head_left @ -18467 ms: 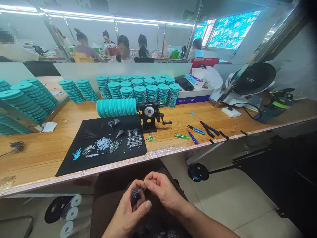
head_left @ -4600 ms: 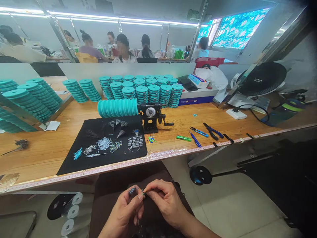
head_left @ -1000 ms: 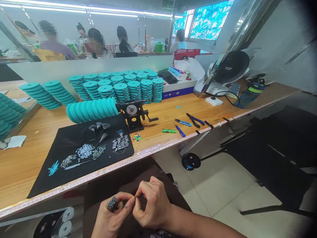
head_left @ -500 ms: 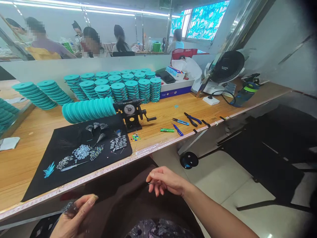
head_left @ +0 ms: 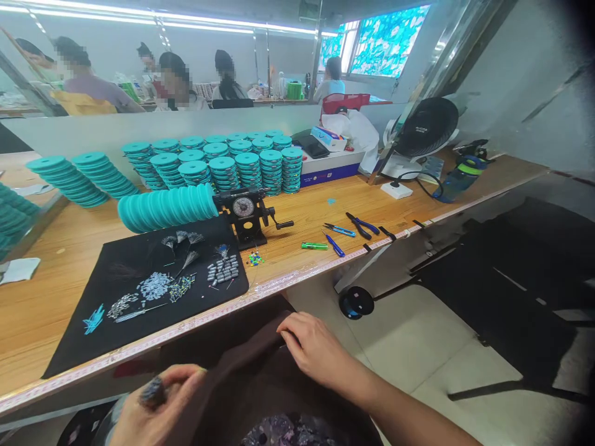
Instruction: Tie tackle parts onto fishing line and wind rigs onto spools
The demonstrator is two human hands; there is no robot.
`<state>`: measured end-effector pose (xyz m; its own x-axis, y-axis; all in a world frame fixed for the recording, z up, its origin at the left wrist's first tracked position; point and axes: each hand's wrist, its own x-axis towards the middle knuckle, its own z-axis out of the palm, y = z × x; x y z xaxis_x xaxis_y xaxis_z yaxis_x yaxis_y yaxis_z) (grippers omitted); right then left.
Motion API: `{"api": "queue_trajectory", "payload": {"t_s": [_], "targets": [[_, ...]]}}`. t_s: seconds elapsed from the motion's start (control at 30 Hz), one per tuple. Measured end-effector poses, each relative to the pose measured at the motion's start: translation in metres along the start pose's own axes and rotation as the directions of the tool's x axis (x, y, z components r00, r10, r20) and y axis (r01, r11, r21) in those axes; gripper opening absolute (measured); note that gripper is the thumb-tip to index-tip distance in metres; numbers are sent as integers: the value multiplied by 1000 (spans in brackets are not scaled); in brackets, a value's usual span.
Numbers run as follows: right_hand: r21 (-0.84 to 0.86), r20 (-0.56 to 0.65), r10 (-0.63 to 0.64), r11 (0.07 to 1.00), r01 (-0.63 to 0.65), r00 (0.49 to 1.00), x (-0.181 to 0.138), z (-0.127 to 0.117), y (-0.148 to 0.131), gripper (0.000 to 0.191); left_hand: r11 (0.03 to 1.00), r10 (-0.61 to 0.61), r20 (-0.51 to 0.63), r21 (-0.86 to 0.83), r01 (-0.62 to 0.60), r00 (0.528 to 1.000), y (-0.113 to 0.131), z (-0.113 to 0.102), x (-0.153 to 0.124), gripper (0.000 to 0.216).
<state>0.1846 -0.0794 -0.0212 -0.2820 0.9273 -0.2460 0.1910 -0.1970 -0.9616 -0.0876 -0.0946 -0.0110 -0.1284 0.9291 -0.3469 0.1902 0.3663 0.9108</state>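
A dark brown cloth (head_left: 246,365) lies across my lap, with one edge lifted between my hands. My right hand (head_left: 311,350) is closed, its thumb and fingers pinching the cloth's upper right part. At the lower left, my left hand (head_left: 160,402) is closed at the cloth's left side, its fingertips against the fabric. A dark wrap (head_left: 152,391) shows on one of its fingers. Both hands are below the table's front edge. A patterned dark garment (head_left: 288,430) shows beneath the cloth.
On the wooden table (head_left: 297,260) lies a black mat (head_left: 153,334) with small fishing parts. A black hand-crank winder (head_left: 244,214) carries turquoise foam spools (head_left: 167,207); stacks (head_left: 223,173) stand behind. Pliers (head_left: 362,226), a blue pen-like tool (head_left: 334,246) and a fan (head_left: 427,127) are to the right.
My right hand's fingers have closed onto the cloth and the hand has turned knuckles up. My left hand has moved right, toward the cloth. The cloth's edge has been raised.
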Motion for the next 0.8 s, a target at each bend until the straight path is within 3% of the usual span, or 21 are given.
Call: {"api": "queue_trajectory", "payload": {"t_s": [0.07, 0.13, 0.23, 0.3, 0.33, 0.4, 0.47, 0.53, 0.6, 0.8], "targets": [[-144, -3, -197, 970, 195, 980, -5, 13, -17, 22, 996, 70, 141, 44, -77, 988, 8, 17, -6, 38], [-132, 76, -259, 955, 267, 963, -7, 26, -30, 29, 982, 141, 214, 97, -164, 967, 16, 32, -10, 34], [8, 100, -139, 990, 139, 985, -2, 40, -30, 17, 957, 223, 240, 128, -259, 945, 23, 44, -7, 30], [40, 52, -69, 997, 67, 996, 4, 43, -20, 8, 952, 231, 273, 135, -275, 934, 23, 43, -2, 28], [51, 20, -50, 997, 49, 999, 7, 43, -14, 12, 952, 231, 278, 131, -275, 932, 22, 41, 1, 28], [85, -76, -43, 995, 50, 996, 11, 39, -4, 20, 951, 258, 203, 122, -285, 945, 21, 33, 11, 29], [104, -209, -55, 991, 79, 976, 13, 33, 1, 25, 931, 320, 32, 178, -320, 947, 24, 24, 25, 31], [88, -289, -68, 991, 97, 955, 13, 29, 0, 26, 874, 404, -107, 338, -349, 909, 32, 15, 44, 33], [45, -276, -90, 993, 106, 957, 11, 28, -4, 24, 787, 454, -99, 510, -346, 886, 43, 9, 63, 33], [35, -129, -99, 994, 104, 987, 4, 39, -13, 15, 613, 450, 38, 714, -339, 892, 66, 22, 107, 20]]}}
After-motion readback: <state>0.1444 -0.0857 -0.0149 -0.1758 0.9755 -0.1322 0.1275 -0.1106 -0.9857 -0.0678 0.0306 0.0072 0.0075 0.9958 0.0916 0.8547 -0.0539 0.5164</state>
